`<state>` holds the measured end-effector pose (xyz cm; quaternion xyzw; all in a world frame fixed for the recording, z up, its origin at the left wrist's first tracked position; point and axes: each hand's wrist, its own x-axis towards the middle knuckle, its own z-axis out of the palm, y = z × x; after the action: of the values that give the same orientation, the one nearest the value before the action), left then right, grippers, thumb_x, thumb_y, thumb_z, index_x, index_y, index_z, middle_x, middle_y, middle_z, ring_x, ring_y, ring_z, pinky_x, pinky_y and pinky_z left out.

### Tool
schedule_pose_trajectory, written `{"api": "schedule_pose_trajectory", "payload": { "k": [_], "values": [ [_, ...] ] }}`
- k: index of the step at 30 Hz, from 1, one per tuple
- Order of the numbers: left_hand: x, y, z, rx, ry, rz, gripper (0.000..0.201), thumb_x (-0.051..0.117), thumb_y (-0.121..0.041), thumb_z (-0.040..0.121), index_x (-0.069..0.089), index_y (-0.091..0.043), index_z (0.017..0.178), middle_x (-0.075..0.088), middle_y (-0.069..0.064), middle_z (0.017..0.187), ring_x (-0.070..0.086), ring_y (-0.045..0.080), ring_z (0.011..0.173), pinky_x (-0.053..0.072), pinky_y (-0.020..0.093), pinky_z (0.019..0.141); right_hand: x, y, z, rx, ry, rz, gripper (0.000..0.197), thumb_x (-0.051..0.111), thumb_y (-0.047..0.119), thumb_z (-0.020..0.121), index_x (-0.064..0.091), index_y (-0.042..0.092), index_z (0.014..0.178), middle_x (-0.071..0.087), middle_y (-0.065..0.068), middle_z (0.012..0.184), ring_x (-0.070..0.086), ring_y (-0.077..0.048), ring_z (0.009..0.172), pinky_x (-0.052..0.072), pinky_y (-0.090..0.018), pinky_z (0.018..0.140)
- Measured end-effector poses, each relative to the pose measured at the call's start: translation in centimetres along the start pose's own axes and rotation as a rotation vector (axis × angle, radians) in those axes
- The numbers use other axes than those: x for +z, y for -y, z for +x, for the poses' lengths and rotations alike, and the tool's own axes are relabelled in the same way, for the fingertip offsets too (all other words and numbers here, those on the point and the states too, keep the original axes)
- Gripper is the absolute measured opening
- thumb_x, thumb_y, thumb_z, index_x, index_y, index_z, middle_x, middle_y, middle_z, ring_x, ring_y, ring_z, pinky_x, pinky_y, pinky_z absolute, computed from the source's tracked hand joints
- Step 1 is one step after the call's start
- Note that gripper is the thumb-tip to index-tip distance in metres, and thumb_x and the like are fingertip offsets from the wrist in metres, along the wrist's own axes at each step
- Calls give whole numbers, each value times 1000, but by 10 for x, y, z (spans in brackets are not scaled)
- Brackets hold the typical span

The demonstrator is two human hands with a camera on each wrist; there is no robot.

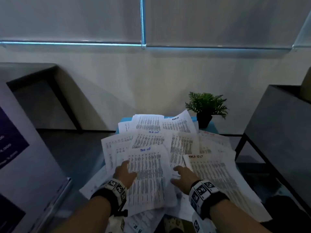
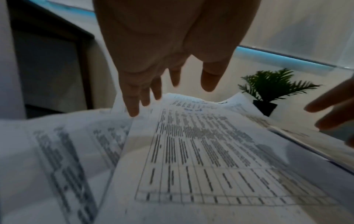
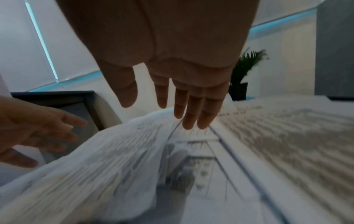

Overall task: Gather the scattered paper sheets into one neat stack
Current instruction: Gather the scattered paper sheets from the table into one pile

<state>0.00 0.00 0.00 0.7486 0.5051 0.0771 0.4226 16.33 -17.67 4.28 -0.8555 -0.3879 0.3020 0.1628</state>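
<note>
Several printed paper sheets (image 1: 151, 140) lie scattered and overlapping on a small blue table (image 1: 125, 119). One sheet with a table of text (image 1: 148, 175) lies on top in the middle, between my hands. My left hand (image 1: 125, 172) hovers at its left edge with straight fingers (image 2: 134, 106), holding nothing. My right hand (image 1: 182, 176) reaches over the gap between that sheet and a thicker pile (image 1: 218, 179) on the right, with its fingers (image 3: 189, 121) straight and spread. The left hand (image 3: 47, 130) also shows in the right wrist view.
A small potted plant (image 1: 206, 108) stands at the table's far right corner. A dark side table (image 1: 277, 125) is to the right, a dark cabinet (image 1: 42, 98) to the left, and a grey stand (image 1: 25, 157) close on the left.
</note>
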Motion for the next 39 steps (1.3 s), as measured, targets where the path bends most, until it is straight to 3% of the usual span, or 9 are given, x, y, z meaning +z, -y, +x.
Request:
{"api": "schedule_pose_trajectory", "payload": {
  "k": [5, 10, 14, 19, 24, 27, 32, 36, 39],
  "values": [
    [10, 34, 9, -208, -90, -113, 91, 65, -32, 82, 7, -17, 151, 34, 20, 148, 44, 35, 127, 41, 41, 105, 29, -10, 17, 58, 129, 45, 66, 53, 32, 92, 22, 15, 147, 37, -10, 146, 43, -25, 130, 39, -30, 102],
    [14, 48, 14, -217, -109, -294, 95, 74, -31, 71, 21, -10, 147, 44, 14, 141, 48, 32, 124, 38, 41, 107, 39, -12, 24, 41, 60, 133, 67, 57, 29, 89, 23, 14, 145, 40, -8, 145, 44, -23, 128, 39, -29, 101],
    [10, 50, 15, -148, -41, -317, 56, 68, -17, 73, 54, -3, 125, 63, 13, 119, 60, 26, 100, 49, 36, 91, 43, -14, 30, 16, 0, 328, 75, 67, 25, 81, 25, 17, 143, 55, -5, 124, 53, -16, 101, 46, -25, 86],
    [5, 41, 8, 19, -27, -269, 31, 58, -9, 90, 59, -5, 120, 62, 8, 108, 57, 21, 99, 44, 28, 87, 41, -18, 41, 60, -39, 446, 56, 75, 25, 75, 42, 16, 120, 53, 1, 105, 52, -16, 94, 42, -16, 65],
    [-5, 27, -4, 83, -35, -400, 24, 56, -13, 92, 59, -18, 115, 65, 3, 112, 59, 23, 108, 46, 38, 98, 25, -25, 38, 89, 69, 883, 73, 89, 43, 48, 60, 9, 107, 69, -14, 108, 65, -30, 98, 52, -45, 90],
    [-12, 13, -17, 146, 84, -485, 25, 54, -9, 93, 57, -30, 107, 65, -6, 109, 61, 14, 104, 48, 34, 96, 11, -36, 26, 146, 206, 1266, 52, 79, 22, 71, 60, 9, 117, 68, -19, 113, 64, -38, 104, 52, -53, 89],
    [-7, -8, -20, 202, 312, -536, 28, 59, -22, 87, 58, -26, 114, 71, -9, 108, 67, 10, 100, 54, 22, 84, -1, -53, 13, 203, 180, 1210, 37, 69, 8, 81, 56, 2, 116, 64, -26, 109, 62, -42, 98, 52, -47, 81],
    [1, -15, 14, 159, 171, -345, 14, 51, -22, 96, 64, -16, 93, 68, 2, 89, 62, 20, 82, 50, 30, 72, 3, -67, 21, 305, -60, 1233, 16, 55, 4, 91, 59, 2, 106, 66, -21, 99, 62, -41, 94, 47, -54, 91],
    [1, -5, 58, 147, -37, 9, 24, 57, -29, 92, 63, -16, 111, 63, 9, 116, 58, 24, 107, 46, 30, 90, 1, -71, 25, 413, -201, 1253, 8, 52, 6, 93, 57, 5, 99, 61, -20, 96, 59, -40, 90, 43, -59, 96]
  ]
}}
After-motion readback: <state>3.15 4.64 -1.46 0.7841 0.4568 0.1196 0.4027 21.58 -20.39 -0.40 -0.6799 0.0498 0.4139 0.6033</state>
